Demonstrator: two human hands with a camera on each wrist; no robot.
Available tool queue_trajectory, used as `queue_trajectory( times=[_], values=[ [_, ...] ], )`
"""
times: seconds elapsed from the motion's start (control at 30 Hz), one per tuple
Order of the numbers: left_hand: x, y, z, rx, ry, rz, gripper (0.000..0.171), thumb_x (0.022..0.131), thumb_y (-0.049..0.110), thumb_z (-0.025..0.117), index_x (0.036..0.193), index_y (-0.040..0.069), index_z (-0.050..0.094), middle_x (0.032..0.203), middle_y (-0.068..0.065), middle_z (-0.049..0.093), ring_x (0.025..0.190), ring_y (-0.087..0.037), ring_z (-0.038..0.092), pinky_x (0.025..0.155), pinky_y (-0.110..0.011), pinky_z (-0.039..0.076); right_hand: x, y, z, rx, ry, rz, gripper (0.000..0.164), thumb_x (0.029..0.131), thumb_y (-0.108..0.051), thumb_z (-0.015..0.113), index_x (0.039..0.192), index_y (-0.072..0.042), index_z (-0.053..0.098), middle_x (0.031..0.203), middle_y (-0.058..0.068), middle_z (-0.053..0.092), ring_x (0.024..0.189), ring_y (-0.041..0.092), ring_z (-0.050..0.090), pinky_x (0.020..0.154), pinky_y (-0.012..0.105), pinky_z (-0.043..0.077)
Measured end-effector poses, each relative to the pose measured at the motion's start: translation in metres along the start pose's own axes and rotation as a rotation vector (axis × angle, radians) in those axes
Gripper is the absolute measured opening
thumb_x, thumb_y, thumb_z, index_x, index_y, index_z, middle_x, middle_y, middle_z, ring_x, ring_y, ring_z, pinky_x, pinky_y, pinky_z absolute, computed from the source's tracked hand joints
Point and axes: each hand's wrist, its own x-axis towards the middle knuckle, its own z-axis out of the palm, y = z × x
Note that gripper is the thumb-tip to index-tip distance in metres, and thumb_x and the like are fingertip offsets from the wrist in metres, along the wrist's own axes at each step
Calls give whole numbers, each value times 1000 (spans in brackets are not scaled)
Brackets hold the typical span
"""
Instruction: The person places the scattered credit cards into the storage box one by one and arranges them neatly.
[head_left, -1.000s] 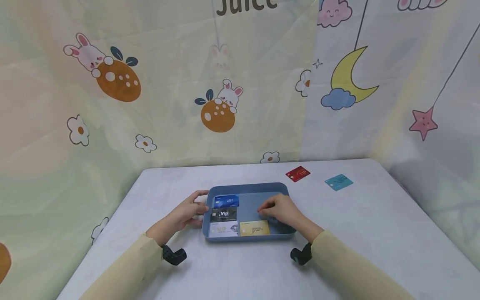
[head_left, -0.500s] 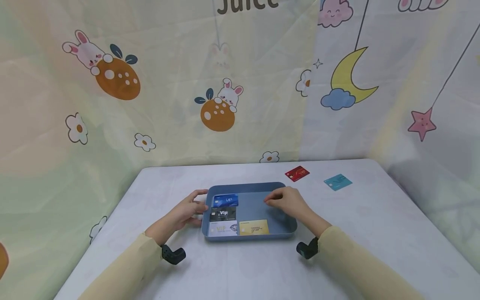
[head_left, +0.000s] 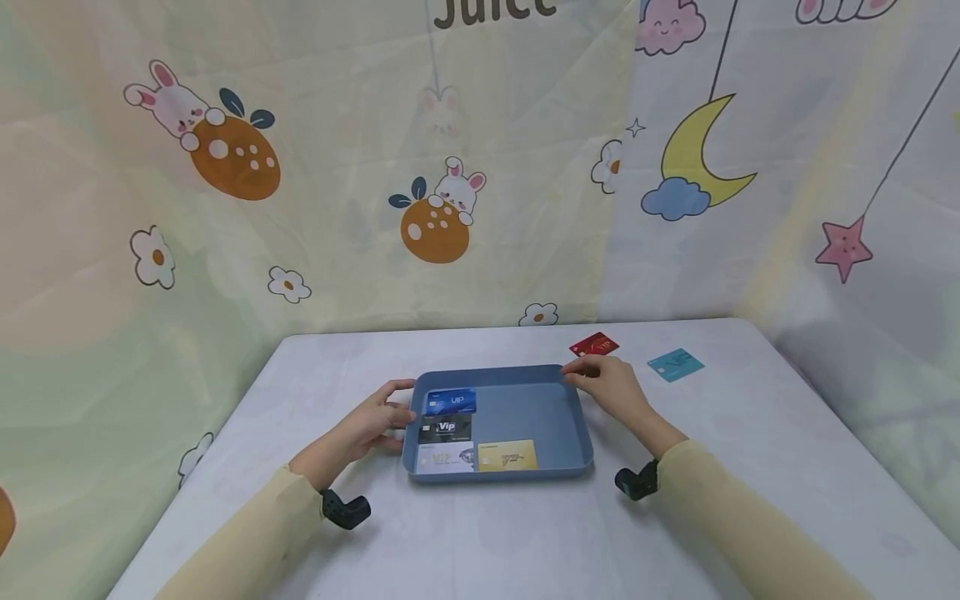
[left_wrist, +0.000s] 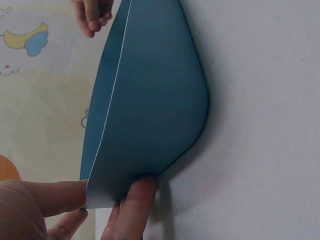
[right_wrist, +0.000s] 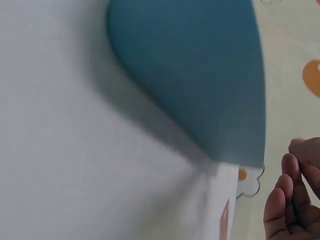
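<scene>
A blue-grey tray lies on the table; the left wrist view shows its side wall. My left hand grips the tray's left side, fingers against the wall and rim. Along the tray's left lie a blue card, a black card and a white card, with a gold card beside the white one. Over the back right corner is my right hand, its fingers loosely bent and holding nothing. Just behind it a red card lies on the table, partly covered by the hand.
A teal card lies on the table right of the red one. The white tabletop extends to the right of the tray. A printed cloth hangs behind the table.
My right hand has moved from inside the tray, back and to the right, to its far corner near the red card. The left hand and the cards have stayed in place.
</scene>
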Motion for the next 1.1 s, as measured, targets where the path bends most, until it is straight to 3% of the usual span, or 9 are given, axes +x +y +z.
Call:
queue_trajectory(
  times=[0.3, 0.7, 1.1],
  values=[
    [-1, 2, 0, 11, -4, -1, 72, 96, 1, 63, 159, 25, 35, 148, -27, 49, 119, -35, 59, 74, -41, 63, 5, 31, -11, -100, 48, 9, 36, 99, -22, 70, 129, -3, 67, 114, 17, 70, 96, 28, 62, 75, 30, 54],
    [3, -1, -1, -1, 1, -2, 71, 96, 1, 62, 158, 26, 37, 149, -27, 49, 118, -33, 61, 74, -41, 63, 6, 67, -37, -115, 44, 30, 44, 102, -25, 65, 136, 2, 60, 124, 24, 64, 107, 36, 61, 91, 48, 56],
    [1, 1, -1, -4, -3, -6, 71, 96, 1, 63, 157, 26, 37, 148, -27, 49, 115, -32, 61, 74, -40, 63, 5, 90, -57, -130, 84, 45, 47, 102, -26, 64, 137, 5, 59, 123, 26, 65, 111, 40, 61, 89, 49, 54]
  ],
)
